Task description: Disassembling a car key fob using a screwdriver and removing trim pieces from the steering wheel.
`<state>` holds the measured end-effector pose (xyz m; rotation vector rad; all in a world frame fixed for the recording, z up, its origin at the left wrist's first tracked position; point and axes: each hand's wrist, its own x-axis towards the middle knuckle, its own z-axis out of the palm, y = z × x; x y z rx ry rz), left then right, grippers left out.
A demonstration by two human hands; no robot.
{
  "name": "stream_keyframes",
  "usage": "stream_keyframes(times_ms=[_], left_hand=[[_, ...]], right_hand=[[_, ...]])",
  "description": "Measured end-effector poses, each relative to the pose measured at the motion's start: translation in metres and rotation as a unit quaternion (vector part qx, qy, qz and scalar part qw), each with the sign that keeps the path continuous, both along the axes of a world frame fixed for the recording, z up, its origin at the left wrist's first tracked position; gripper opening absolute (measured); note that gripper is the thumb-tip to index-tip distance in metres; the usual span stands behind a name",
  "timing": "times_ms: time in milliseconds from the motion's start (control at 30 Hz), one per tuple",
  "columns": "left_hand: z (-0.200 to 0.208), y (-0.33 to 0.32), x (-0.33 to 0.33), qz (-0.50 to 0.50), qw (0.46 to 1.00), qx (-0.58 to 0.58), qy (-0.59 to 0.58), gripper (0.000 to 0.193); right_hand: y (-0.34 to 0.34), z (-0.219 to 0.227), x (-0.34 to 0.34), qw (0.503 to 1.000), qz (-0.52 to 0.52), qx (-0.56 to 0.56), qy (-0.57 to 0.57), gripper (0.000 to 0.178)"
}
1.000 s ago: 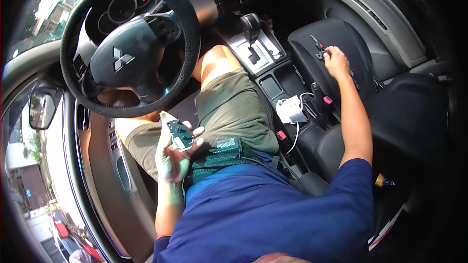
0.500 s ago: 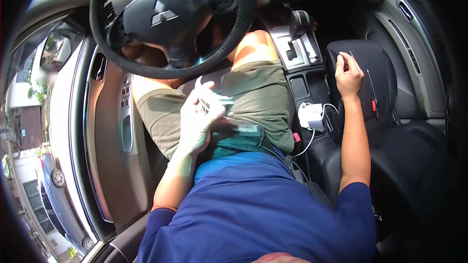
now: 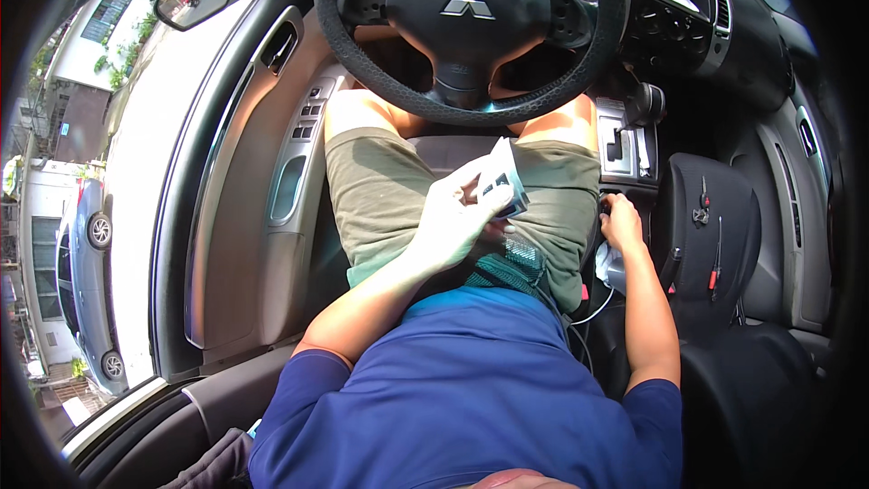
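Observation:
My left hand is above my lap, closed on a small flat silvery-white piece with dark square patches. Its kind does not show clearly. My right hand is down at the centre console, just behind the gear lever. Its fingers are curled together, and whatever they pinch is hidden. Beside that wrist, partly covered by the forearm, lies a white object with a white cable. On the passenger seat are a thin screwdriver with a red handle and a small dark tool.
The steering wheel is close in front of my knees. The driver's door bounds the left side. A dark-green mesh piece rests at my lap, and cables run beside my right hip. Outside stands a parked blue-grey car.
My right hand has moved from above the passenger seat to the centre console. A small dark tool now shows on that seat. The view has turned, and the left hand still holds the flat piece.

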<state>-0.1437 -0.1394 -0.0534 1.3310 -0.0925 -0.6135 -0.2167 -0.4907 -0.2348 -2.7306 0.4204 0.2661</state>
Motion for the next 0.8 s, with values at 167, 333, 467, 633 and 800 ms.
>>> stream_keyframes(times_ms=[167, 333, 467, 633, 800], left_hand=[[-0.004, 0.007, 0.004, 0.015, 0.999, -0.042, 0.013, 0.046], [-0.003, 0.007, 0.004, 0.02, 0.999, -0.044, -0.001, 0.042], [-0.006, 0.012, 0.008, 0.018, 0.996, -0.085, -0.017, 0.043], [0.004, 0.023, 0.022, 0.044, 0.989, -0.143, -0.019, 0.056], [0.003, 0.043, 0.037, 0.034, 0.939, -0.324, 0.112, 0.061]], right_hand=[[0.004, 0.002, 0.003, 1.0, -0.008, -0.005, 0.004, 0.034], [-0.002, -0.002, 0.003, 1.0, -0.01, 0.004, 0.001, 0.032], [-0.004, -0.002, 0.002, 0.999, -0.018, 0.022, -0.018, 0.029], [-0.005, -0.001, 0.004, 0.999, -0.017, 0.025, -0.015, 0.028], [-0.006, 0.0, 0.006, 1.0, -0.002, 0.02, -0.018, 0.029]])
